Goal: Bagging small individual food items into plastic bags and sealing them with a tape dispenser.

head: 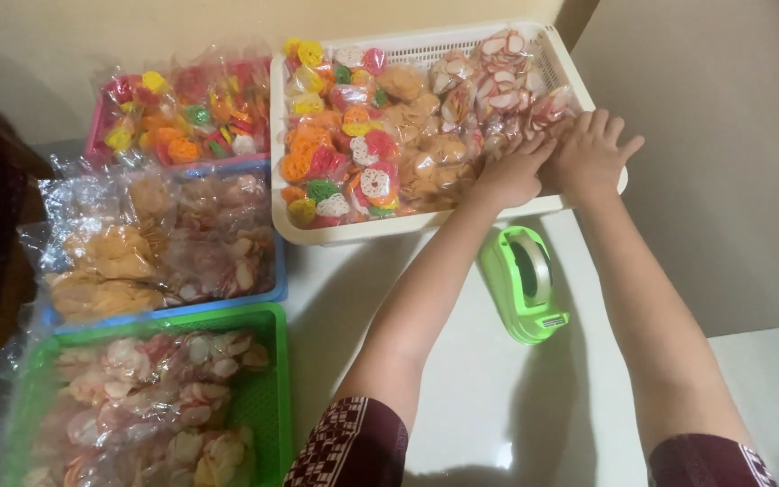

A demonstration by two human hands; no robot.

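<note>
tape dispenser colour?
Bright green tape dispenser, on the white table; head view shows it best.

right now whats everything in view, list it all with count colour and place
cream basket: one, far centre, on table
colourful cracker packs: several, left part of cream basket
pink-edged white cracker packs: several, right part of cream basket
pink basket: one, far left
blue basket: one, left middle
green basket: one, near left
tape dispenser: one, green, centre of white table
left hand: on packs, fingers flat
right hand: on cream basket's right edge, fingers spread
</note>
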